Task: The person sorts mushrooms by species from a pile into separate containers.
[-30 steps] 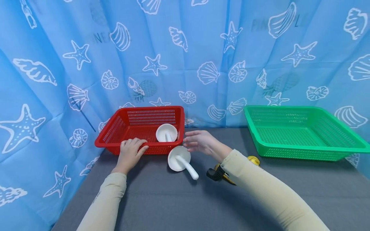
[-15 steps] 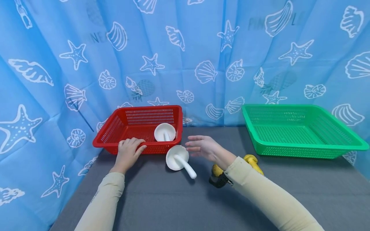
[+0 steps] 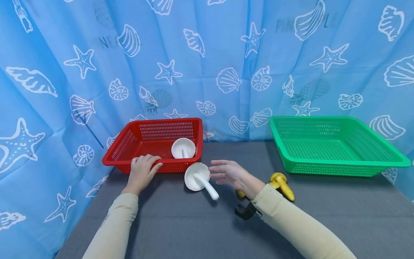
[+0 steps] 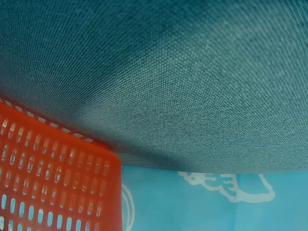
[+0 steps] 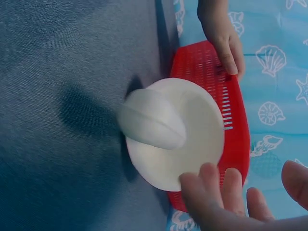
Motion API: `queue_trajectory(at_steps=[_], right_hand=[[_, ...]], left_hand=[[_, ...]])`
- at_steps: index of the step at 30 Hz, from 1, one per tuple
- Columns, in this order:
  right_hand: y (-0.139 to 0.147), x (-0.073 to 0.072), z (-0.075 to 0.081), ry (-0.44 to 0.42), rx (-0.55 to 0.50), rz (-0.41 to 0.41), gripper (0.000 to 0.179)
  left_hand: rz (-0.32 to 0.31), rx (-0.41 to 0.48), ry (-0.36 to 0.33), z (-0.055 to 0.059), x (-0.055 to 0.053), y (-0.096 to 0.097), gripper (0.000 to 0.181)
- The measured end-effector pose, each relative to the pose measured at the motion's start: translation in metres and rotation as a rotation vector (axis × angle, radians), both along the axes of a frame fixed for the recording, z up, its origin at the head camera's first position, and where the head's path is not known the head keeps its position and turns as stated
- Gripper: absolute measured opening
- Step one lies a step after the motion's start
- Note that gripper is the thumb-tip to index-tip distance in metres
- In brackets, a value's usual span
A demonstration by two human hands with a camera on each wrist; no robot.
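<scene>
My left hand (image 3: 141, 172) grips the front rim of the red basket (image 3: 121, 162), fingers over the edge and thumb in front. Inside that basket, at its right end, lies a white mushroom (image 3: 178, 147) with its stem toward me. Another white mushroom (image 3: 191, 181) rests on the table against the basket's front right corner, cap underside and stem facing me. Just right of its cap, my right hand (image 3: 231, 176) hovers with fingers extended and nothing held. The right wrist view shows the right fingertips (image 5: 210, 175) overlapping the cap's edge.
Yellow mushrooms (image 3: 284, 189) lie on the grey table (image 3: 194, 230), partly behind my right forearm. A green basket (image 3: 323, 163) stands at the back right. A blue shell-print curtain (image 3: 207, 86) hangs behind. A black strap (image 3: 245, 211) is on my right wrist.
My right hand has lowered and shifted slightly right, beside the nearer white mushroom's cap. More of the yellow mushrooms shows. My left hand stays on the red basket's rim.
</scene>
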State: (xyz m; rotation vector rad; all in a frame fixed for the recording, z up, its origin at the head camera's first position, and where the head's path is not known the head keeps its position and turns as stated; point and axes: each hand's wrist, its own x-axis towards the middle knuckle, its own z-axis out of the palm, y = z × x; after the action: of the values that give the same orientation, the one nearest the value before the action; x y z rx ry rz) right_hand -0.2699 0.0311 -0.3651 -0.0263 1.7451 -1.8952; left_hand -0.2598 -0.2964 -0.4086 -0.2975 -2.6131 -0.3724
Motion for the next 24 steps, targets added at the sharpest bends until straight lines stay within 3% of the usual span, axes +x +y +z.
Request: queue_trajectory(at_steps=[24], right_hand=[[-0.003,0.012,-0.032,-0.075,0.043,0.019,0.049]], left_hand=[[-0.004,0.008,0.000,0.000,-0.001,0.000,0.039]])
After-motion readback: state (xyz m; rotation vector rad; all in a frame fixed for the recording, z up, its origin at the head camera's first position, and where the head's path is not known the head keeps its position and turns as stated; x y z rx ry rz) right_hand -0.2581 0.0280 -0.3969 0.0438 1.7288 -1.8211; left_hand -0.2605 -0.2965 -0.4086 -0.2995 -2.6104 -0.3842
